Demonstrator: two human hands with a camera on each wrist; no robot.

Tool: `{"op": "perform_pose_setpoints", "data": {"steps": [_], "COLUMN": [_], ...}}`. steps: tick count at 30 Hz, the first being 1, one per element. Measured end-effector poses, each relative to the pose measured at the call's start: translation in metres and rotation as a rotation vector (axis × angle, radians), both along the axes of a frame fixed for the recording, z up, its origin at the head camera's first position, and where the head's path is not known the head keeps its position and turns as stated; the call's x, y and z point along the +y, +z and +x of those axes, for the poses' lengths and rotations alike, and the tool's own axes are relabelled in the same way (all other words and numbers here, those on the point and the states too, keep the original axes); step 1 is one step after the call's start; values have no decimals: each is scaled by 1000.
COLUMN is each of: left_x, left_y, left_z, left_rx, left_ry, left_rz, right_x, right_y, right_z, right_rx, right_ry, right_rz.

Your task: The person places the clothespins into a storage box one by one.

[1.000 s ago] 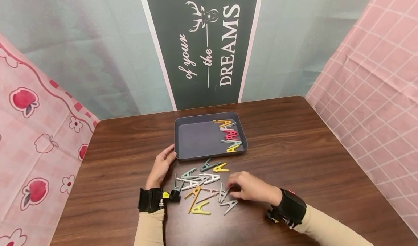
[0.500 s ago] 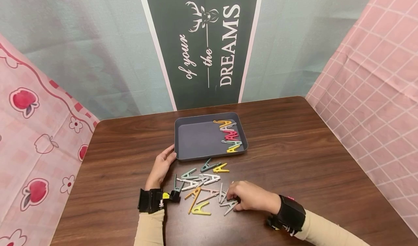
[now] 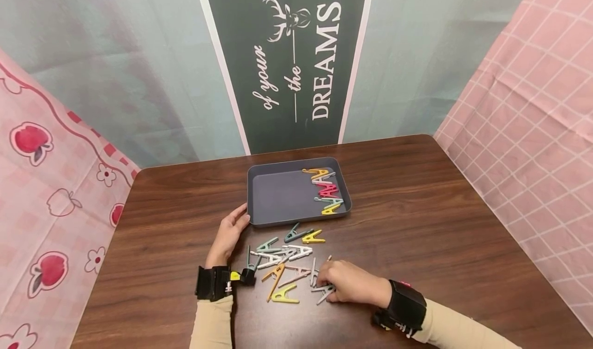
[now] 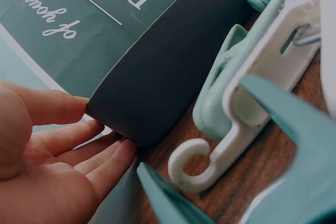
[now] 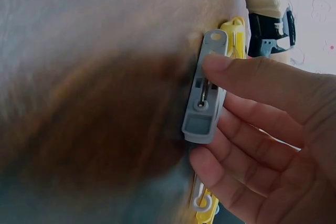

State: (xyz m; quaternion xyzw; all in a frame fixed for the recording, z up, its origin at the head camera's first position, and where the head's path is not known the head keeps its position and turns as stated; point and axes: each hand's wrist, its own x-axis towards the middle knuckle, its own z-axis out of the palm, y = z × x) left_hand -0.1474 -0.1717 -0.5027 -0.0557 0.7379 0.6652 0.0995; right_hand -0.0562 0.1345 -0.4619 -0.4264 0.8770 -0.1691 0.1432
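In the head view, my right hand is at the near right of a loose group of clothespins. Its thumb and fingers pinch a grey clothespin, thumb across its spring in the right wrist view. Another grey clothespin lies just left of the fingertips. My left hand rests against the near left corner of a dark grey tray. In the left wrist view, thumb and fingertips touch the tray's outer corner, fingers fairly straight. Orange, white, red, mint and yellow clothespins form a column along the tray's right side.
Between the hands lie more clothespins: a yellow one, a pale yellow one, an orange one, a pink one, plus several white and green ones. The wooden table meets hanging curtains at its back and sides.
My right hand has shifted slightly down from the upright grey clothespin to the lower grey one and closed its fingers on it. My left hand stays at the tray corner.
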Motion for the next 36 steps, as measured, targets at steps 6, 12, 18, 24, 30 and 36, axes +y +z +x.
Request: {"op": "perform_pose_setpoints", "data": {"steps": [6,12,18,24,30,36], "left_x": [0,0,0,0,0,-1], "left_y": [1,2,4,3,4,2], "left_z": [-1,0,0,-1,-1,-1], "left_rx": [-1,-4,-4,-5,-10,-9], "left_ry": [0,-9,-14,-16,-15,-12], "left_rz": [14,32,24,26,24,18], "right_x": [-2,-1,2,6,7,8], "right_y": [0,7,15,19,24,31], "right_z": [2,-2,-11,-22,-32,-41], "right_rx": [-29,-47,-30,19,57,67], "right_ry": [-1,-21,-43,-55,-74,-95], "right_rz": [-9,-32,-91,-126,-138,-143]}}
